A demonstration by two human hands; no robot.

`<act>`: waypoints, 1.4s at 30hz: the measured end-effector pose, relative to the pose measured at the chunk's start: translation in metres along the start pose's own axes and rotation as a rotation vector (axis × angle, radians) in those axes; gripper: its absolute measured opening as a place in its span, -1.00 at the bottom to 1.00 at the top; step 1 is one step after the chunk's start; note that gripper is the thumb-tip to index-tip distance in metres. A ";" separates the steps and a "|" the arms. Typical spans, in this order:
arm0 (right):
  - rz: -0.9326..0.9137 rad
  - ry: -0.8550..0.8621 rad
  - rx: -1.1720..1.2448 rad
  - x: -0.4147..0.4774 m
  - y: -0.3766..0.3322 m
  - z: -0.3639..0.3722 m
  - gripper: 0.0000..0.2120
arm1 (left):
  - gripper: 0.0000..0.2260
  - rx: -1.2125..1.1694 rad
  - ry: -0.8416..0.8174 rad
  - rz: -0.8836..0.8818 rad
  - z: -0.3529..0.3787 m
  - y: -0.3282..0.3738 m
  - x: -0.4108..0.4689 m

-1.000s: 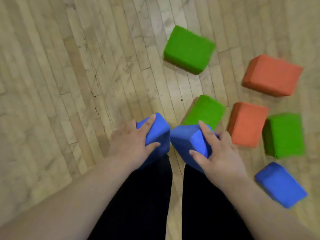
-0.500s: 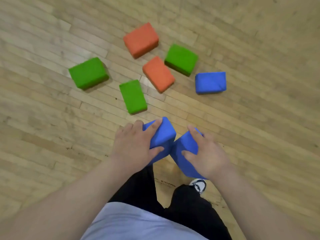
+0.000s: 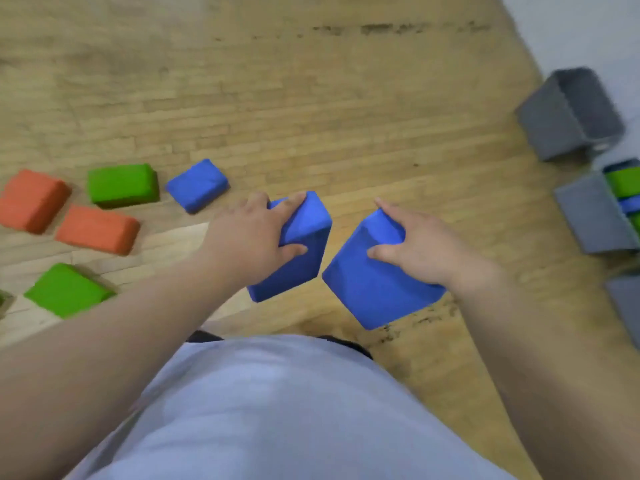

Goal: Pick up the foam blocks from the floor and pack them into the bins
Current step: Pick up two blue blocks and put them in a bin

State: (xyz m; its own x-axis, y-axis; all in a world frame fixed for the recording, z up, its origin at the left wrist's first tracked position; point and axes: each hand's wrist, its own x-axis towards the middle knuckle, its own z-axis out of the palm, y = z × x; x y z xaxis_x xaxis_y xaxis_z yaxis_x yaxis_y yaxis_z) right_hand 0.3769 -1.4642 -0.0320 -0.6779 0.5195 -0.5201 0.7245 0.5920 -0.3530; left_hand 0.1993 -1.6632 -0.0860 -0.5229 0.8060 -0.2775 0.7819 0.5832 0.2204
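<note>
Right, I've got the left hand (image 3: 252, 233) curled round one blue rectangular foam block (image 3: 298, 268), the right hand (image 3: 419, 247) gripping a second blue foam block (image 3: 374, 289) just beside it, both held above the wooden floor (image 3: 311, 116). Loose orange, green and blue foam blocks (image 3: 97, 228) lie left; grey bins (image 3: 554, 126) sit at the right edge.
</note>
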 end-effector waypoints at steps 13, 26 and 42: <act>0.523 0.527 0.375 -0.098 0.214 -0.168 -0.05 | -0.27 0.037 -0.038 0.729 -0.120 0.310 0.209; 0.723 0.747 0.492 0.091 0.290 -0.348 -0.12 | -0.26 0.163 -0.032 1.019 -0.226 0.455 0.525; 0.550 0.569 0.460 0.283 0.555 -0.522 -0.13 | -0.24 0.227 -0.048 0.843 -0.210 0.637 0.769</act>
State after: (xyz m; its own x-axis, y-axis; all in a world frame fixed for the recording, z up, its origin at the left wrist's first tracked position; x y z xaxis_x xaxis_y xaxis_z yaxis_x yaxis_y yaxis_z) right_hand 0.5222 -0.6675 0.0309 -0.0930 0.9530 -0.2884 0.8590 -0.0697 -0.5073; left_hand 0.2244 -0.6508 0.0374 0.2713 0.9513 -0.1463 0.9530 -0.2441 0.1796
